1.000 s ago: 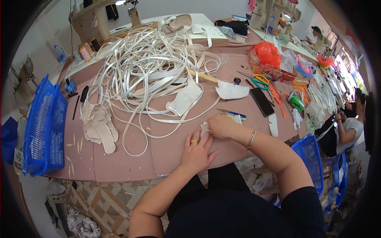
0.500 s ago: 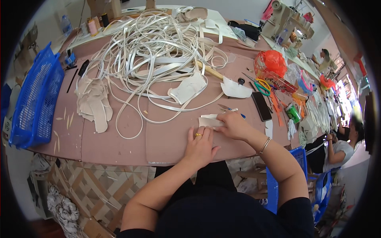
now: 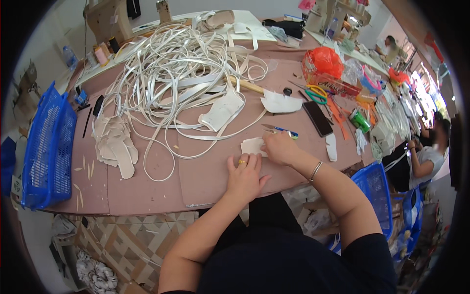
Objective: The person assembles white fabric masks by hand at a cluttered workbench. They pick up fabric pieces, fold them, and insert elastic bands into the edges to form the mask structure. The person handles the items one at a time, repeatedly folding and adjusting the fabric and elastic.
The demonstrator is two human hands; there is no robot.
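A small cream-white, leather-like piece point(image 3: 251, 146) lies on the mauve-covered table before me. My left hand point(image 3: 246, 175) rests flat against its near edge, fingers stretched out, a yellow ring on one finger. At the piece's right side my right hand point(image 3: 280, 148) has its fingers curled down and closed on the edge; the fingertips are partly hidden. Just beyond my right hand lies a small knife point(image 3: 284, 131) with a blue handle, not held. A larger white cut piece point(image 3: 223, 111) and another white piece point(image 3: 281, 103) lie farther off.
A big tangle of white strips point(image 3: 176, 73) covers the back of the table. Cream cut pieces point(image 3: 116, 142) are heaped at left, near a blue basket point(image 3: 46, 152). To the right lie a phone point(image 3: 317, 119), scissors point(image 3: 317, 94) and a green can point(image 3: 360, 120). Another person point(image 3: 431, 159) sits at far right.
The whole view has shifted with my head. Both hands have come slightly nearer to me, and the cream piece looks flatter. More of the knife's blue handle shows.
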